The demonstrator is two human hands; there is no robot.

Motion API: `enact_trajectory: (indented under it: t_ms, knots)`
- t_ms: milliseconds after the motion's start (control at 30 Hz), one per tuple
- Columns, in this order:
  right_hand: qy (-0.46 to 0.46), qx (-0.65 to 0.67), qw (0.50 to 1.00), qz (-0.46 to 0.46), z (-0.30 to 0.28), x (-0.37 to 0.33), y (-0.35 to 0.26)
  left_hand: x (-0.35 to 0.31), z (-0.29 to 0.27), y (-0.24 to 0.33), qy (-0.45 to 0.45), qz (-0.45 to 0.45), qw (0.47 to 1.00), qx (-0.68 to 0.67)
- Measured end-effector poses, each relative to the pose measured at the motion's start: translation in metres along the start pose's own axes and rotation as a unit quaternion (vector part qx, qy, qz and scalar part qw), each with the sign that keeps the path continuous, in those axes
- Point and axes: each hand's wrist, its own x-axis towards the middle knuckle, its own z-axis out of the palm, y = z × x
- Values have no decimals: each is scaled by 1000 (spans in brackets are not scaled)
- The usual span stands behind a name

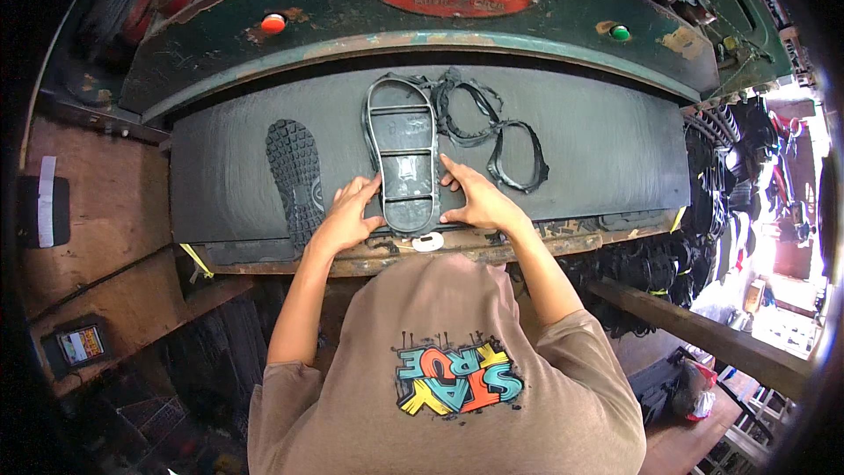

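Observation:
A sole-shaped cutting die (409, 152) with a pale metal rim and several crossbars lies on a dark work surface (607, 149). Dark grey material with a shiny patch shows inside its outline. My left hand (350, 213) grips its lower left side, fingertips and thumb against the edge. Across from it, my right hand (477, 198) holds the lower right side, thumb and forefinger spread along the rim. To the left lies a black treaded shoe sole (294, 167). Ring-shaped black offcuts (542, 178) rest to the right of the die.
Beyond the surface stands a green machine beam (334, 13) with a red button (272, 24) and a green button (621, 32). A small white object (428, 242) sits at the front edge. A wooden board (114, 202) is at left; a beam (703, 334) juts out at right.

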Motion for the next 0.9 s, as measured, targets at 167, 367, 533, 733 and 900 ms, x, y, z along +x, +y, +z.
enact_trajectory:
  t_ms: [167,367,533,733,900]
  knots:
    - [41,-153,984,-80,22,-3,17,2,10,-9,43,57,997,33]
    - [75,-155,982,-78,28,-3,19,4,20,-10,76,52,995,28]
    - [88,-163,979,-84,35,-5,16,2,20,-15,62,31,997,27]
    - [104,-173,977,-74,39,-5,6,2,14,-23,55,65,996,-10]
    - [103,-225,967,-62,47,-5,-5,-2,9,-23,55,83,995,32]
